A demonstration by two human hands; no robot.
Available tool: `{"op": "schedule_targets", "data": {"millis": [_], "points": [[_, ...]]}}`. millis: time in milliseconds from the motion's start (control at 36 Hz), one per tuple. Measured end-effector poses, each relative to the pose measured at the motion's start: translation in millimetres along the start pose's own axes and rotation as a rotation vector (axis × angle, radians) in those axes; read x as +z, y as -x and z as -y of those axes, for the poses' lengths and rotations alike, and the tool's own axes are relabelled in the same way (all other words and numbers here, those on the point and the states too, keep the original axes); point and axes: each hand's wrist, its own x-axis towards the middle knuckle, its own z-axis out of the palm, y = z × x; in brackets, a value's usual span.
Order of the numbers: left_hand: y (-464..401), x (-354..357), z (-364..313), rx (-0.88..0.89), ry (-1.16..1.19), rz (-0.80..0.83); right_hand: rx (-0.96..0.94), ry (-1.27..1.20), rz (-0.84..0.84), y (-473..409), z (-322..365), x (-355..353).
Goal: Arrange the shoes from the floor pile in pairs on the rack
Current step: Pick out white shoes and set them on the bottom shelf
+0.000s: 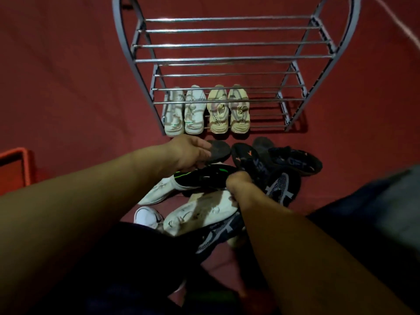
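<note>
A dark red floor spreads under everything, and on it straight ahead of me stands the grey metal shoe rack, its upper tiers bare rails. On its lowest tier, to the left, sit two pairs side by side, heels toward me: a pair of white sneakers and, just beside them on the right, a pair of cream sneakers. Between the rack and my knees lies the pile of shoes: black sneakers with orange marks at the far right, a black shoe with a white pattern nearer, white sneakers in the middle and left, and another dark patterned shoe closest to me. My left hand reaches across the pile, its fingers curled around the edge of a dark shoe turned sole up. My right hand is down in the pile with its fingers closed on the heel end of a black shoe with green stripes, which lies across the white ones. An orange frame shows at the left edge.
</note>
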Motion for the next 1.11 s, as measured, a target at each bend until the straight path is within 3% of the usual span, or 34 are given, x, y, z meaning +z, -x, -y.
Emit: {"op": "schedule_targets", "data": {"millis": [56, 167, 361, 583, 667, 806, 917, 1000, 1111], "points": [[2.9, 4.2, 2.5, 0.0, 0.043, 0.003, 0.033, 0.045, 0.009, 8.7, -18.9, 18.7], [8.7, 11.3, 7.4, -0.002, 0.042, 0.029, 0.137, -0.05, -0.18, 3.1, -49.5, 39.4], [9.6, 9.2, 18.4, 0.002, 0.032, 0.018, 0.169, -0.045, -0.082, 0.3, -50.0, 40.6], [-4.0, 4.4, 28.3, 0.019, 0.026, 0.118, 0.15, 0.016, 0.075, -17.5, -59.1, 38.6], [-7.4, 6.4, 29.8, 0.02, 0.011, 0.107, 0.086, -0.034, 0.039, -27.5, -63.4, 44.4], [-12.8, 10.5, 37.0, 0.045, -0.135, 0.068, -0.103, -0.412, -0.037, 14.6, -42.7, 47.2], [-14.0, -1.1, 49.8, 0.052, -0.565, 0.039, -0.153, -0.668, -0.113, 24.4, -18.3, 44.2], [-9.4, -14.3, 61.4, -0.04, -0.84, 0.097, -0.132, -0.851, -0.182, 24.9, -0.1, 27.5], [-7.7, -31.7, 68.5, -0.096, -0.811, 0.164, -0.092, -1.035, -0.191, 23.9, 24.9, 6.3]]}}
